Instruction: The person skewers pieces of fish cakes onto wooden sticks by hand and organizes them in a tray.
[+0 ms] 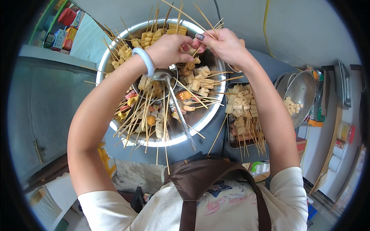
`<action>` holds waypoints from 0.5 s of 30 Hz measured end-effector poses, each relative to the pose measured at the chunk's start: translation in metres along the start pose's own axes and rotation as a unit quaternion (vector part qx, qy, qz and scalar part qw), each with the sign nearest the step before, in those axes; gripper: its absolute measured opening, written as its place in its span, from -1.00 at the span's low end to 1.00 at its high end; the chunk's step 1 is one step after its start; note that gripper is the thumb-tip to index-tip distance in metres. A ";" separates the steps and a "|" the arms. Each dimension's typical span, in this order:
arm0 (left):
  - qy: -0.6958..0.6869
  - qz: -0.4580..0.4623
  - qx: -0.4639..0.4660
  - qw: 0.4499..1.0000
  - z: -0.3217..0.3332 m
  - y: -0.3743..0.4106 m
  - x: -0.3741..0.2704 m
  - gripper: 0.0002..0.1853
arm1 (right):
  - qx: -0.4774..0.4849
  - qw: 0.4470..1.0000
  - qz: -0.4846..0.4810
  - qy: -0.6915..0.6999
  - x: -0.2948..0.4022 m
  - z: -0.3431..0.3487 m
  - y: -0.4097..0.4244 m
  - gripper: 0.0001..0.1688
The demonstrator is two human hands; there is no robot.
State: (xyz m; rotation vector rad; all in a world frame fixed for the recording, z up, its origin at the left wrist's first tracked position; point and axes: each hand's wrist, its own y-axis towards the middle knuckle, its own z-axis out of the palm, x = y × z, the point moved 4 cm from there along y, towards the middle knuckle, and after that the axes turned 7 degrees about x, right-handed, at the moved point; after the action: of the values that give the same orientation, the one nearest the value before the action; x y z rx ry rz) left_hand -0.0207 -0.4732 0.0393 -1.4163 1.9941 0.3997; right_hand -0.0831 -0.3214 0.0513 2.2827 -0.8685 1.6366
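My right hand (227, 44) pinches bamboo skewers (207, 21) above the far right part of a large round steel basin (213, 115). Beside it, my left hand (172, 49) has its fingers curved near the right fingertips; whether it grips anything is hidden. Just below the hands is a folded piece of brown food, perhaps tofu skin (188, 68). The divided basin holds many skewered foods, with puffy yellow pieces (150, 37) at the back and pale chunks (199, 79) at the right. A steel ladle (179, 111) rests across its middle, handle toward me.
Right of the basin, a rectangular tray (229, 141) carries more skewered food and sausages. Metal bowls (300, 89) stand farther right. A grey wall (242, 17) with a yellow cable (266, 29) rises behind. Skewer ends jut past the basin's near rim. Boxes (65, 37) fill a shelf at upper left.
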 end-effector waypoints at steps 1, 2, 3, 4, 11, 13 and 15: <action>0.000 0.003 0.007 1.000 0.004 0.004 -0.005 -0.65 | -0.003 1.000 0.024 -0.016 -0.001 -0.002 -0.005 -0.72; 0.000 0.007 0.014 1.000 0.008 0.008 -0.009 -0.65 | -0.007 0.998 0.048 -0.032 -0.001 -0.004 -0.011 -0.71; -0.001 0.027 0.014 1.000 0.012 0.013 -0.012 -0.67 | -0.013 0.996 0.074 -0.048 0.000 -0.009 -0.018 -0.70; -0.001 0.049 0.016 0.999 0.017 0.020 -0.014 -0.70 | -0.008 0.999 0.001 -0.050 -0.010 -0.012 -0.019 -0.73; 0.013 0.038 0.029 0.999 0.034 0.040 -0.018 -0.80 | -0.267 0.960 0.053 0.069 -0.048 -0.049 -0.121 -0.73; 0.044 0.041 0.015 0.998 0.030 0.039 -0.017 -0.81 | -0.333 0.938 0.076 0.064 -0.075 -0.066 -0.169 -0.79; 0.048 -0.026 0.036 0.998 0.023 0.034 -0.010 -0.83 | -0.435 0.887 0.125 0.086 -0.091 -0.084 -0.225 -0.78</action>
State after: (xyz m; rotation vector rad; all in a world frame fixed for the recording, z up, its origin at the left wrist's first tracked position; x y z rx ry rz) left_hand -0.0422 -0.4398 0.0251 -1.4618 2.0219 0.2386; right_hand -0.0423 -0.0681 0.0367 1.4214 -1.5042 1.1299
